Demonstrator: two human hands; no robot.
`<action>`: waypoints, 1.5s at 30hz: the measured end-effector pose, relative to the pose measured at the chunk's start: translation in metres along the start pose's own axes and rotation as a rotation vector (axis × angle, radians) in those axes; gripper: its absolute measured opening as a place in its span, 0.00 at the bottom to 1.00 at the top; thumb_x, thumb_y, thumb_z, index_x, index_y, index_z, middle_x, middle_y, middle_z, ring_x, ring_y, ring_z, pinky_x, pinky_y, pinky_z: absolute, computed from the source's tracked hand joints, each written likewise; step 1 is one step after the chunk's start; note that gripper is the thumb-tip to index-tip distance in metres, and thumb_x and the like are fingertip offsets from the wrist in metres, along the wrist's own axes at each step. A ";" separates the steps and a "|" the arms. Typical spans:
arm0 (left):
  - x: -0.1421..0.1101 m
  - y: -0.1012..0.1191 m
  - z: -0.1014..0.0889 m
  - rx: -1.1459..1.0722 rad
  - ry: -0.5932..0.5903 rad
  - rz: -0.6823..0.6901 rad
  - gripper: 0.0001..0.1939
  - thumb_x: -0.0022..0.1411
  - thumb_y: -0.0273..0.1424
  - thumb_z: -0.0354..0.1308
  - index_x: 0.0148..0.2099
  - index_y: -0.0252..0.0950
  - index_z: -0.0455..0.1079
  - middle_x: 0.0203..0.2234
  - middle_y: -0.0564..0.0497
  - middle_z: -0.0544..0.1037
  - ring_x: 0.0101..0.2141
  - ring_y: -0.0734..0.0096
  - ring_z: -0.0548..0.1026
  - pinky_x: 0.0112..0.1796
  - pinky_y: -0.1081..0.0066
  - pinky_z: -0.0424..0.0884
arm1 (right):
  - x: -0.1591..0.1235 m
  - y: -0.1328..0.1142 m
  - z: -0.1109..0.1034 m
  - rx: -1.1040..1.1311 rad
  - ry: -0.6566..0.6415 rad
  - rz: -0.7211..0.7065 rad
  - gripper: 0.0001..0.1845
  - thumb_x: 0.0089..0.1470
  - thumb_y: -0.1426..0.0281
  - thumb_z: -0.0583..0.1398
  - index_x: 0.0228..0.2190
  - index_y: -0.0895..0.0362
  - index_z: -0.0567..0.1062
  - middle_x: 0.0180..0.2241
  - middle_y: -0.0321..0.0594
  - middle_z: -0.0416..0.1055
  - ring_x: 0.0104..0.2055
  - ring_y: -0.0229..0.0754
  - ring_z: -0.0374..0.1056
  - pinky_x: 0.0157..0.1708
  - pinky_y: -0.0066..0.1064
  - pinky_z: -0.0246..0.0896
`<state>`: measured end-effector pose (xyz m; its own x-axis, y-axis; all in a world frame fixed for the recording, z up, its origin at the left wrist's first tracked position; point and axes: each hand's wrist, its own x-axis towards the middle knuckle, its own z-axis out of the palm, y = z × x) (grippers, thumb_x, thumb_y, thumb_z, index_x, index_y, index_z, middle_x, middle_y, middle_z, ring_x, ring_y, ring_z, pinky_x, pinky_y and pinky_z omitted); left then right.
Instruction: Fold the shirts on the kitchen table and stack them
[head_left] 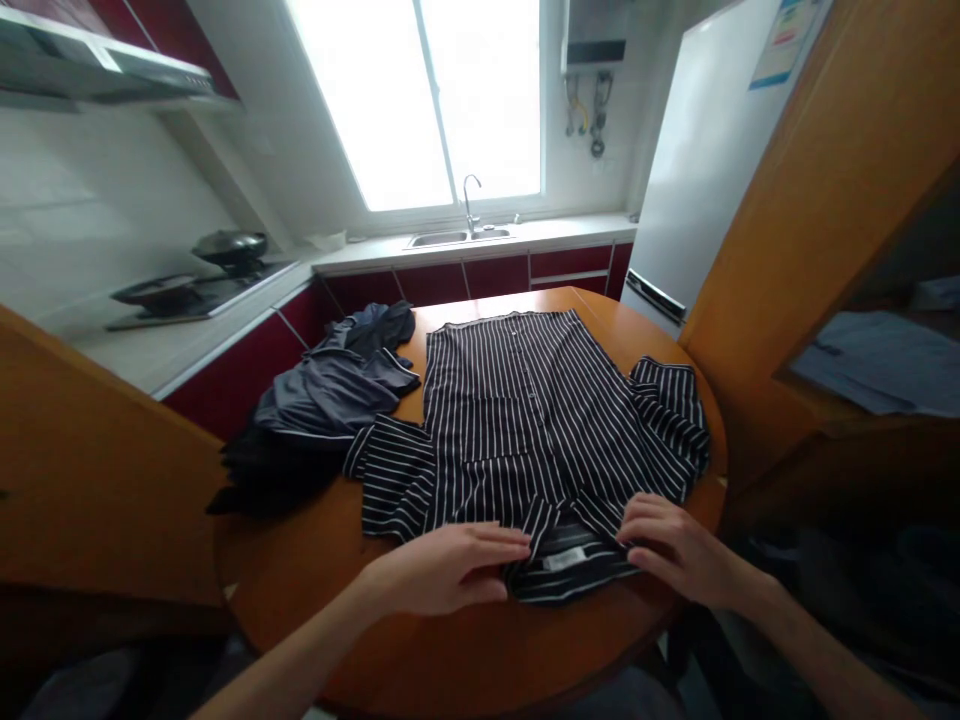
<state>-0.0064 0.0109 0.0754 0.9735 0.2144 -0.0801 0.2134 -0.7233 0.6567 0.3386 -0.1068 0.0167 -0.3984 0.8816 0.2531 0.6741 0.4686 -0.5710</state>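
**A:** Where is the striped shirt (525, 425) found?

**B:** It is laid out on the round table (420, 660), buttoned front upward, with its collar (537, 522) at the near edge. The left sleeve (396, 475) is spread flat; the right sleeve (671, 420) is bunched. A pile of clothes (330, 395) is noted near the left sleeve.

**A:** How are the fingers placed?

**B:** On the left hand (461, 568) they are held straight and close together at one side of the collar, with the thumb apart. On the right hand (675, 550) they are bent at the other side; whether cloth is pinched there cannot be told.

**A:** Which step is judged to be in hand?

**B:** The collar is judged to be under adjustment from both sides. The label (565, 559) is exposed in the neck opening.

**A:** What is called for by the next move?

**B:** Light, even handling of both collar sides is considered necessary, so that the front is not dragged into creases.
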 end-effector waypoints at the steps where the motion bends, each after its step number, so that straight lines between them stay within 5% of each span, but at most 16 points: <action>1: 0.006 -0.005 -0.008 0.000 0.060 -0.022 0.24 0.72 0.35 0.56 0.68 0.46 0.66 0.64 0.51 0.70 0.63 0.61 0.69 0.63 0.63 0.65 | 0.010 0.001 -0.003 0.012 0.046 0.002 0.10 0.67 0.66 0.58 0.38 0.54 0.79 0.39 0.42 0.76 0.44 0.45 0.70 0.47 0.39 0.66; 5: 0.044 -0.050 -0.015 0.162 0.377 -0.158 0.24 0.77 0.39 0.46 0.70 0.43 0.63 0.66 0.48 0.67 0.66 0.60 0.63 0.66 0.56 0.59 | 0.075 0.014 -0.005 -0.052 0.191 0.073 0.15 0.68 0.68 0.54 0.50 0.53 0.77 0.50 0.45 0.75 0.54 0.47 0.69 0.57 0.44 0.63; 10: 0.075 -0.098 0.011 0.450 0.293 -0.266 0.32 0.75 0.46 0.46 0.75 0.43 0.50 0.72 0.47 0.52 0.72 0.54 0.46 0.68 0.45 0.47 | 0.180 0.033 0.016 -0.158 0.150 0.120 0.24 0.64 0.73 0.52 0.59 0.61 0.73 0.62 0.52 0.67 0.66 0.49 0.60 0.67 0.44 0.54; 15: 0.070 -0.102 0.022 0.494 0.294 -0.292 0.32 0.76 0.47 0.44 0.75 0.42 0.48 0.73 0.47 0.50 0.72 0.55 0.44 0.69 0.47 0.44 | 0.247 0.046 0.049 -0.253 0.096 0.174 0.28 0.66 0.73 0.48 0.65 0.64 0.66 0.69 0.53 0.57 0.72 0.50 0.50 0.70 0.45 0.45; 22: 0.063 -0.096 0.021 0.419 0.338 -0.266 0.32 0.74 0.45 0.50 0.74 0.40 0.52 0.71 0.42 0.56 0.72 0.53 0.47 0.69 0.46 0.45 | 0.246 0.083 0.088 -0.314 0.021 0.225 0.28 0.70 0.65 0.47 0.66 0.58 0.64 0.70 0.49 0.54 0.74 0.52 0.45 0.70 0.54 0.40; 38: 0.056 -0.091 0.025 0.395 0.346 -0.316 0.31 0.74 0.46 0.48 0.73 0.42 0.53 0.73 0.42 0.49 0.72 0.51 0.45 0.68 0.47 0.46 | 0.241 0.094 0.091 -0.343 0.056 0.158 0.28 0.67 0.64 0.49 0.65 0.58 0.66 0.70 0.49 0.56 0.73 0.53 0.48 0.69 0.55 0.44; 42: 0.037 -0.084 -0.003 0.352 0.347 -0.350 0.27 0.72 0.44 0.54 0.69 0.44 0.62 0.68 0.46 0.63 0.67 0.52 0.60 0.65 0.53 0.58 | 0.240 0.099 0.093 -0.334 0.074 0.139 0.28 0.67 0.64 0.49 0.64 0.57 0.68 0.69 0.50 0.57 0.72 0.54 0.49 0.68 0.57 0.46; 45: 0.001 -0.088 -0.044 0.289 0.487 -0.597 0.21 0.72 0.42 0.54 0.63 0.42 0.68 0.58 0.47 0.76 0.56 0.59 0.75 0.56 0.63 0.69 | 0.240 0.102 0.095 -0.334 0.074 0.141 0.29 0.67 0.63 0.48 0.64 0.58 0.68 0.69 0.50 0.57 0.72 0.54 0.50 0.68 0.57 0.45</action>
<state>-0.0282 0.1033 0.0501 0.5586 0.8291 0.0226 0.7614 -0.5234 0.3825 0.2526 0.1473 -0.0545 -0.2499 0.9347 0.2528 0.8899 0.3246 -0.3205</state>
